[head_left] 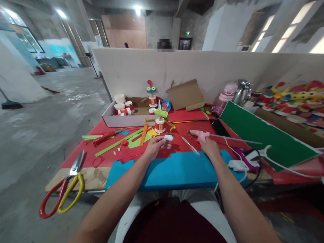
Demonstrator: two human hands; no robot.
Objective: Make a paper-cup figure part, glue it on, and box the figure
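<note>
Nearest, on the near side of both hands, a blue sheet (pixel 174 173) is spread over the table edge, and large metal scissors with one red and one yellow handle (pixel 74 172) are laid well to the left of the left fingers. By the left hand (pixel 155 148), a small white cylindrical piece with brown at its upper edge (pixel 168 138) is held clamped between thumb and fingers, just above the red-covered table (pixel 174 153). By the right hand (pixel 209 146), a pale pink glue gun (pixel 200 134) is gripped, its fingers closed around the handle and its nozzle pointed toward the left hand. A clear, slender pen-like stick (pixel 191 146) is left lying between the two hands. Just beyond the left fingers, a red-and-white paper-cup figure with spring arms and a green head (pixel 160 125) is stood upright; dark characters are printed on its yellow label, too small to be read. Farther off, a shallow white cardboard box (pixel 126 121) is filled partly with cups, and a similar figure with a blue head (pixel 152 100) is seen behind. Farthest, a lit green sign (pixel 187 33) is seen, its marking unreadable.
</note>
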